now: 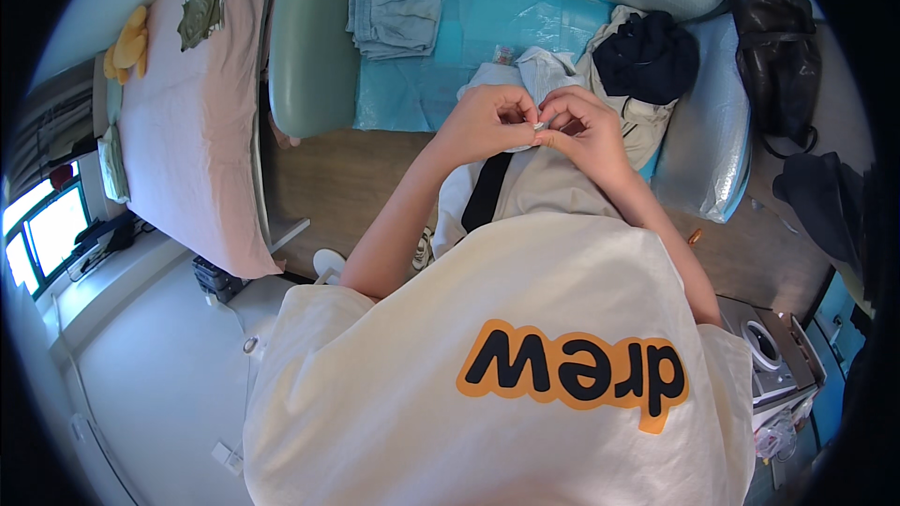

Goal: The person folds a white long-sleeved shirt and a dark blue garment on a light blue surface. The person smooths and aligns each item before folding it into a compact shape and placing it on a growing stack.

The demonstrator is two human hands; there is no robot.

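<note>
My left hand (492, 122) and my right hand (585, 128) meet in front of me, fingertips almost touching. Between them they pinch a small white piece (538, 126), too small and covered to name; whether it joins a garment cannot be told. Just beyond my fingers a pale, light-coloured garment (545, 73) lies bunched near the front edge of the sofa. A small clear packet (503, 54) with print rests behind it. Under my wrists are the light trousers (555, 183) I wear, with a black stripe.
A plastic-covered blue sofa seat (401, 95) stands ahead. On it lie folded light-blue jeans (397, 14) at left, and a dark navy garment (647, 56) over beige clothing (643, 130) at right. A pink-sheeted bed (190, 126) is to the left; a black leather bag (777, 63) hangs at right.
</note>
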